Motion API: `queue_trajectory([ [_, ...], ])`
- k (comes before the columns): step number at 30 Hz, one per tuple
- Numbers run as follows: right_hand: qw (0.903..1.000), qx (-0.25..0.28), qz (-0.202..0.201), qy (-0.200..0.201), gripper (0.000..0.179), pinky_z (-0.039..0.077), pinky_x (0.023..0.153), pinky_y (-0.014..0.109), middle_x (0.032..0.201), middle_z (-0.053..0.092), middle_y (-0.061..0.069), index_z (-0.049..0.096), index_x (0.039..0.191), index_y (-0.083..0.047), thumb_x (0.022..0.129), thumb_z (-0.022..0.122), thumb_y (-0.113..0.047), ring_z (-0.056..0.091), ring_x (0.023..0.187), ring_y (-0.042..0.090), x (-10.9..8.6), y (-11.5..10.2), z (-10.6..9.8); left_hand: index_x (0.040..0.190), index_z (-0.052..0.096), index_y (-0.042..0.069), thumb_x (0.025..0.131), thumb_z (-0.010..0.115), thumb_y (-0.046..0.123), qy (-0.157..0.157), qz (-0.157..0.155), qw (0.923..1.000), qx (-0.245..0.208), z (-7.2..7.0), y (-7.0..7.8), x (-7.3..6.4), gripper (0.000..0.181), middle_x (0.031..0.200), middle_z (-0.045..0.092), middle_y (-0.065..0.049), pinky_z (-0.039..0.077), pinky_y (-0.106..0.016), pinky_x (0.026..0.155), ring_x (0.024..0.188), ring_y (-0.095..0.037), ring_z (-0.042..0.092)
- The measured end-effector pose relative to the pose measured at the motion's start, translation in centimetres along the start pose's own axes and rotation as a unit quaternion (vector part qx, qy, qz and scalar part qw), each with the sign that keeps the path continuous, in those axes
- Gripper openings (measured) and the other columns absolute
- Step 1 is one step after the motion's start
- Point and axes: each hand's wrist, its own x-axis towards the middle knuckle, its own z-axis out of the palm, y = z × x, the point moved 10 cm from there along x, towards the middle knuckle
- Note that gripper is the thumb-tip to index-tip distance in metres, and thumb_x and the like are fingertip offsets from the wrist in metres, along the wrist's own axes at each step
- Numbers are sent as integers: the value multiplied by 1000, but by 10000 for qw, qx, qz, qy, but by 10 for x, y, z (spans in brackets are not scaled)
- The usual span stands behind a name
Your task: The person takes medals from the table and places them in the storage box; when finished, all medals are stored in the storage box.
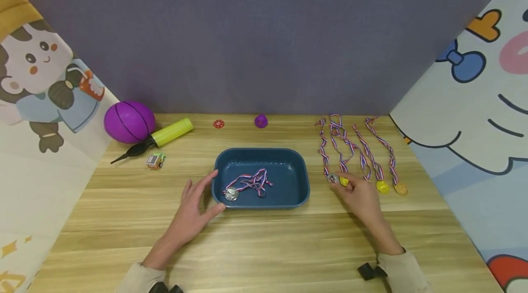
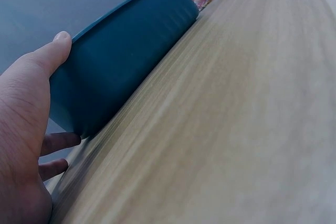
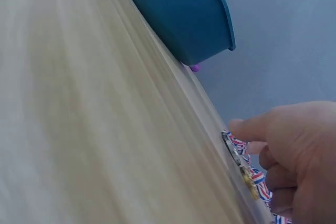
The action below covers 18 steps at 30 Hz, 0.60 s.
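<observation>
A dark blue rectangular tub (image 1: 284, 154) stands mid-table, with a silver medal (image 1: 231, 194) on a red, white and blue ribbon inside it. My left hand (image 1: 190, 214) holds the tub's left end, thumb at the near corner and fingers along the side; in the left wrist view its thumb (image 2: 59, 51) presses the outer wall. Right of the tub, my right hand (image 1: 360, 197) pinches at a second silver medal (image 1: 332, 178) on the table. That medal (image 3: 230, 147) lies beside the thumb in the right wrist view. A gold medal (image 1: 344, 181) is partly under the fingers.
Farther right lie a gold medal (image 1: 382, 187) and a bronze-coloured medal (image 1: 400, 189), ribbons stretched toward the back wall. At the left are a purple ball (image 1: 129, 122), a yellow hand pump (image 1: 172, 132) and a small toy truck (image 1: 155, 160). A red chip (image 1: 218, 124) and purple object (image 1: 261, 121) lie behind the tub.
</observation>
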Motion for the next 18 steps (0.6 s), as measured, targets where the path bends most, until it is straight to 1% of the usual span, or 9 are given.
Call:
queue_trajectory([
  [3,9998,-180,-83,24,39,29,43,25,56,45,-9,82,125,0,92,93,-18,32,47,1,0,-2,2,173,39,28,98,84,35,36,57,10000,29,0,0,0,88,161,60,-18,3,-75,133,146,-46,54],
  [8,9993,-356,-14,-70,41,31,42,26,56,47,-10,80,129,0,95,91,-19,36,46,4,-1,1,6,173,39,28,97,85,35,46,115,9999,23,0,0,1,89,160,60,-17,3,-75,133,147,-46,53],
  [13,9988,-420,134,-234,43,30,42,27,56,48,-8,78,133,0,98,88,-20,38,46,7,-1,5,10,173,39,29,96,86,35,16,80,10000,-14,0,1,0,90,161,60,-17,2,-74,133,148,-45,53],
  [18,9987,-333,171,-347,36,29,43,26,57,46,-8,80,130,-2,99,87,-19,37,48,7,0,6,14,173,38,29,97,86,35,-8,35,10000,-19,-1,1,-1,90,161,60,-18,1,-73,134,149,-46,52],
])
